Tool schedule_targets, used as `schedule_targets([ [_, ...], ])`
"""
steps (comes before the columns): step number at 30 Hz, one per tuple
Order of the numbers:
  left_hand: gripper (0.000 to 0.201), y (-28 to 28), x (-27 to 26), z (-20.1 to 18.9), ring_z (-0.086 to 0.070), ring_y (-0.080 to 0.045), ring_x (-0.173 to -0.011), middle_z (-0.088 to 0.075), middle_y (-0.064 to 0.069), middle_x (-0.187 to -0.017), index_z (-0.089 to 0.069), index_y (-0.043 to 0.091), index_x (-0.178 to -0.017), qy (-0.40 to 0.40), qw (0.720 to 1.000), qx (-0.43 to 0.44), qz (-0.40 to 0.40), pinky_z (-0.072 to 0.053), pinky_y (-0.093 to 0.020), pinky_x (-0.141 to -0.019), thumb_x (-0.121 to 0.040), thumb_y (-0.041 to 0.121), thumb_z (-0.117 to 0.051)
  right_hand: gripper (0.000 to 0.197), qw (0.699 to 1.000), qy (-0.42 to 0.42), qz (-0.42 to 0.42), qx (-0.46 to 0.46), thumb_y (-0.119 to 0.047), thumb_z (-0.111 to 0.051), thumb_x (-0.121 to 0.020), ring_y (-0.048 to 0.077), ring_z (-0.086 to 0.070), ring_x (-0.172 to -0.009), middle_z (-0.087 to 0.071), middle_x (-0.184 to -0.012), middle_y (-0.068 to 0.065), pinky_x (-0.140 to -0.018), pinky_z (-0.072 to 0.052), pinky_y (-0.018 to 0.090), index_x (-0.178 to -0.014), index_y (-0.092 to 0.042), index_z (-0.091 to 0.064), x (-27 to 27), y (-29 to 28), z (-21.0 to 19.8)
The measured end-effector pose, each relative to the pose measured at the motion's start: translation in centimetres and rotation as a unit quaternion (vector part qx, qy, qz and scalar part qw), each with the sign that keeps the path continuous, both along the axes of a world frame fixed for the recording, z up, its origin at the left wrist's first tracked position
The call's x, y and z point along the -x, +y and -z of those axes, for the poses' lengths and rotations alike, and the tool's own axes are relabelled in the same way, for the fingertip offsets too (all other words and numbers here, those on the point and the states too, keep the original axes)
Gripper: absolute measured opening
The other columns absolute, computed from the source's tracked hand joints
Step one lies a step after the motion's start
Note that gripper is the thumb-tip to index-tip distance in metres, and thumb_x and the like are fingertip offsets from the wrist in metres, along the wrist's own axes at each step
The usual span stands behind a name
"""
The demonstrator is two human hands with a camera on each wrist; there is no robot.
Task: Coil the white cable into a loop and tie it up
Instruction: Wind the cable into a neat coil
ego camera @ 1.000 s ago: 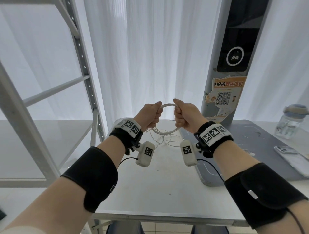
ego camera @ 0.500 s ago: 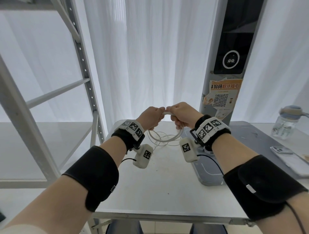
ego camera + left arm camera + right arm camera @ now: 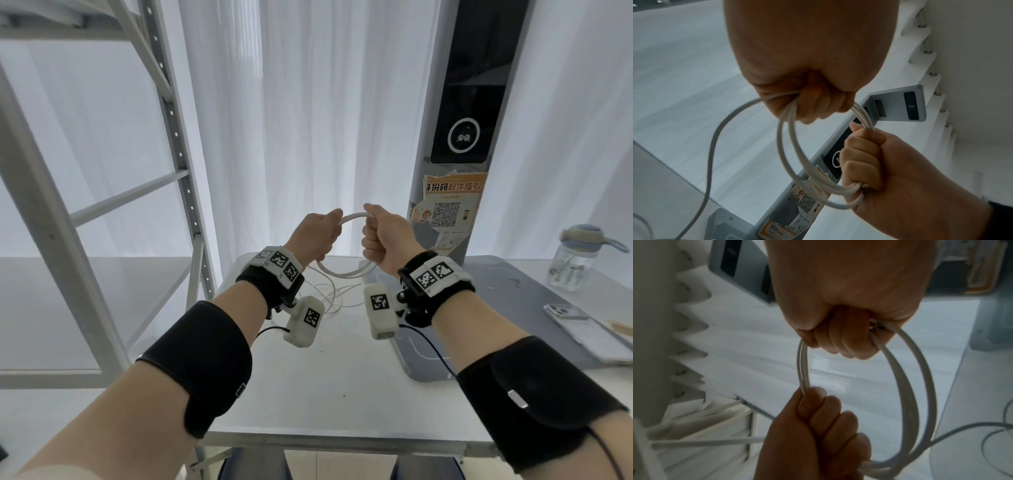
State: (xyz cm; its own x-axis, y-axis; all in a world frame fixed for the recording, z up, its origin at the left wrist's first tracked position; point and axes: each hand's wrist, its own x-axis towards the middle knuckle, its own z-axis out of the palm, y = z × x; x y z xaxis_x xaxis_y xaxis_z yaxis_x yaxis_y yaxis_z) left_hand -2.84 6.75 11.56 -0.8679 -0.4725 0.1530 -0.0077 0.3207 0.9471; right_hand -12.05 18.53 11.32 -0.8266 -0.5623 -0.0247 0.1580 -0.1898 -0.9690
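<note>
The white cable (image 3: 346, 271) is wound into a round coil of several turns, held upright in the air above the table's far end. My left hand (image 3: 317, 233) grips the coil's left side in a fist, and my right hand (image 3: 383, 236) grips its right side the same way. In the left wrist view the coil (image 3: 795, 155) runs from my left hand (image 3: 809, 104) down to my right hand (image 3: 865, 160). The right wrist view shows the coil (image 3: 908, 386) between my right hand (image 3: 846, 339) and left hand (image 3: 818, 415). A loose tail (image 3: 337, 296) trails down onto the table.
The white table (image 3: 325, 383) carries a grey mat (image 3: 513, 308) on its right half, with a phone (image 3: 582, 329) and a water bottle (image 3: 575, 257) at the far right. A grey kiosk column (image 3: 459, 137) stands behind. A metal shelf frame (image 3: 178, 171) rises at the left.
Both hands have risen and moved apart after coming close together half a second ago, so the coil is stretched between them again. The grips have not let go.
</note>
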Motion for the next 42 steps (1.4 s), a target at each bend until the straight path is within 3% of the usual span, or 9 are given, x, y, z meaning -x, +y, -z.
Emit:
schedule_targets([
  [3,0.043,0.0,0.1,-0.5,-0.026,-0.011,-0.041,-0.033,0.011,-0.048,-0.039,0.02,-0.061,-0.001,1.0,0.021,-0.017,-0.023,-0.022,-0.044,-0.101,0.036,-0.04,0.051,1.0,0.0,-0.003,-0.002,-0.031,-0.051,-0.102,0.013,-0.015,-0.04,-0.022,-0.048,-0.005,-0.037,-0.016,0.02,-0.056,-0.023,-0.031,-0.1,0.0,0.3],
  [7,0.044,-0.4,0.1,-0.4,-0.024,-0.012,-0.041,-0.031,0.012,-0.044,-0.037,0.019,-0.06,-0.016,1.0,0.025,-0.003,-0.021,-0.022,-0.044,-0.101,0.034,-0.039,0.054,0.995,0.066,-0.037,-0.06,-0.038,-0.05,-0.103,0.015,-0.016,-0.041,-0.024,-0.048,-0.003,-0.042,-0.017,0.022,-0.056,-0.023,-0.029,0.0,0.0,0.4],
  [12,0.047,-0.7,1.0,0.4,-0.029,-0.014,-0.043,-0.035,0.005,-0.052,-0.042,0.016,-0.061,-0.041,0.996,0.081,0.008,-0.025,-0.022,-0.044,-0.103,0.036,-0.039,0.051,0.969,0.181,-0.048,-0.162,-0.037,-0.053,-0.101,0.016,-0.023,-0.037,-0.033,-0.049,0.002,-0.041,-0.022,0.021,-0.057,-0.016,-0.04,0.8,-0.7,0.5],
  [14,0.047,-0.9,1.4,0.7,-0.026,-0.012,-0.042,-0.032,0.008,-0.05,-0.038,0.018,-0.06,-0.029,0.998,0.045,0.014,-0.023,-0.022,-0.044,-0.103,0.035,-0.038,0.053,0.967,0.197,-0.026,-0.16,-0.041,-0.054,-0.101,0.016,-0.025,-0.037,-0.033,-0.047,0.004,-0.041,-0.022,0.022,-0.056,-0.016,-0.042,1.3,-1.3,0.7],
  [20,0.049,-2.1,2.0,2.1,-0.021,-0.01,-0.042,-0.025,0.009,-0.052,-0.031,0.022,-0.06,0.018,0.996,-0.082,0.031,-0.02,-0.022,-0.044,-0.105,0.04,-0.038,0.051,0.998,0.066,0.007,-0.013,-0.035,-0.058,-0.101,0.015,-0.02,-0.039,-0.027,-0.051,0.0,-0.041,-0.015,0.023,-0.057,-0.019,-0.037,2.7,-2.7,1.1],
  [23,0.049,-2.3,2.4,2.6,-0.021,-0.01,-0.042,-0.025,0.009,-0.051,-0.032,0.022,-0.059,0.021,0.994,-0.102,0.034,-0.02,-0.022,-0.044,-0.105,0.039,-0.038,0.052,1.0,0.008,0.018,0.021,-0.036,-0.059,-0.1,0.013,-0.017,-0.039,-0.023,-0.051,-0.002,-0.041,-0.014,0.023,-0.058,-0.02,-0.033,3.1,-2.9,1.8],
  [31,0.046,-3.0,3.7,2.1,-0.015,-0.01,-0.044,-0.02,0.008,-0.053,-0.028,0.024,-0.061,0.038,0.982,-0.183,0.019,-0.014,-0.022,-0.041,-0.104,0.035,-0.039,0.056,0.999,0.04,-0.018,0.027,-0.06,-0.06,-0.093,0.012,-0.016,-0.04,-0.025,-0.05,-0.005,-0.041,-0.014,0.024,-0.061,-0.021,-0.036,3.8,-2.9,2.9],
  [37,0.047,-3.5,4.5,2.2,-0.017,-0.01,-0.044,-0.025,0.007,-0.055,-0.041,0.02,-0.061,0.009,0.981,-0.186,0.048,-0.016,-0.022,-0.041,-0.103,0.04,-0.043,0.056,0.998,0.004,-0.015,0.059,-0.054,-0.062,-0.095,0.012,-0.013,-0.041,-0.017,-0.053,-0.005,-0.039,-0.012,0.023,-0.063,-0.023,-0.028,4.7,-2.7,3.4],
  [42,0.046,-3.4,5.0,2.9,-0.017,-0.01,-0.045,-0.024,0.008,-0.056,-0.042,0.02,-0.062,-0.026,0.983,-0.167,0.076,-0.018,-0.021,-0.041,-0.102,0.042,-0.045,0.054,0.997,-0.045,-0.007,0.062,-0.054,-0.061,-0.096,0.011,-0.013,-0.04,-0.018,-0.052,-0.006,-0.037,-0.013,0.023,-0.062,-0.022,-0.034,5.6,-2.4,3.5],
])
